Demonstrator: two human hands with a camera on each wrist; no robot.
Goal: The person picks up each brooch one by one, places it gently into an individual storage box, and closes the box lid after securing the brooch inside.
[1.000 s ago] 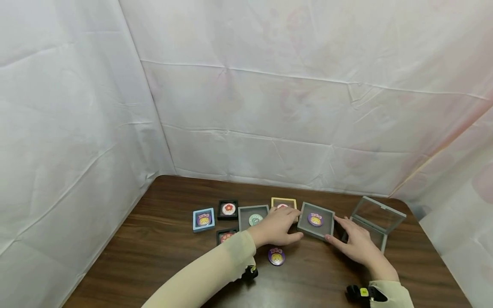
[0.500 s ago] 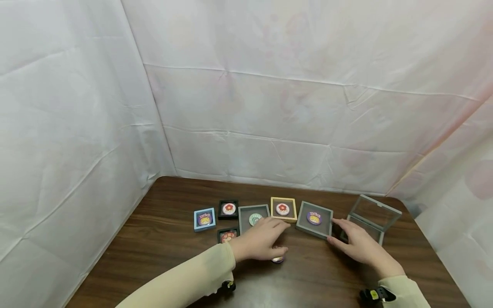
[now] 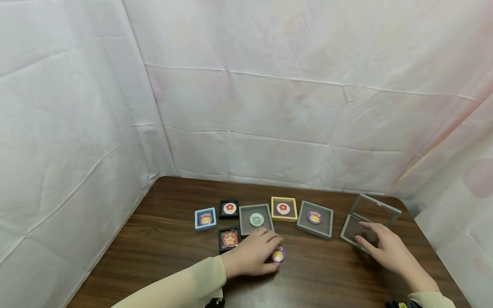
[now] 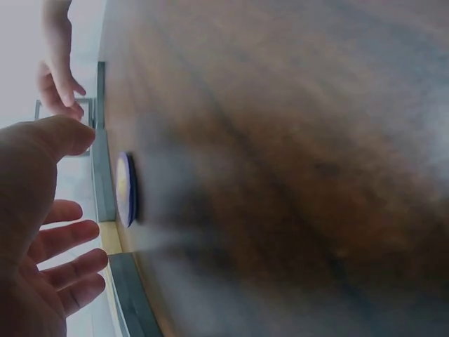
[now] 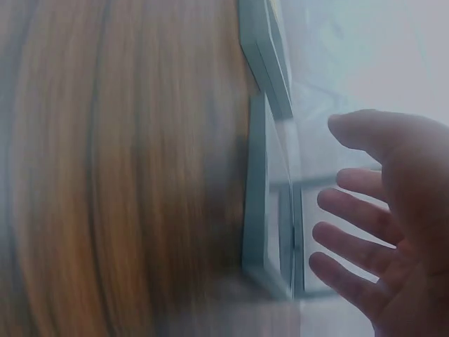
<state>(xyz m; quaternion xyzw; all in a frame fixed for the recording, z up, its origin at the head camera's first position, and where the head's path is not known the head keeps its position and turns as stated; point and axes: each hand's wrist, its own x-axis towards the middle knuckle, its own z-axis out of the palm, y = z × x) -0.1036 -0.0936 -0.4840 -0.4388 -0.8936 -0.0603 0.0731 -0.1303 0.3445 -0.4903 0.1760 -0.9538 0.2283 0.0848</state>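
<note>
My left hand is beside a loose purple button badge with a yellow cartoon face. In the left wrist view a gap shows between the fingers and the badge. My right hand hovers at the grey display case, whose clear lid stands raised. The right wrist view has its fingers spread near the case, holding nothing. Left of it lies a grey case with a purple badge inside.
A yellow-framed case and a grey case hold badges mid-table. Further left are a black case, another black case and a light blue case. White cloth hangs behind the table.
My left hand has drawn back from the yellow and grey cases toward the loose badge. My right hand has left the side of the badge-filled grey case and moved right to the raised-lid case.
</note>
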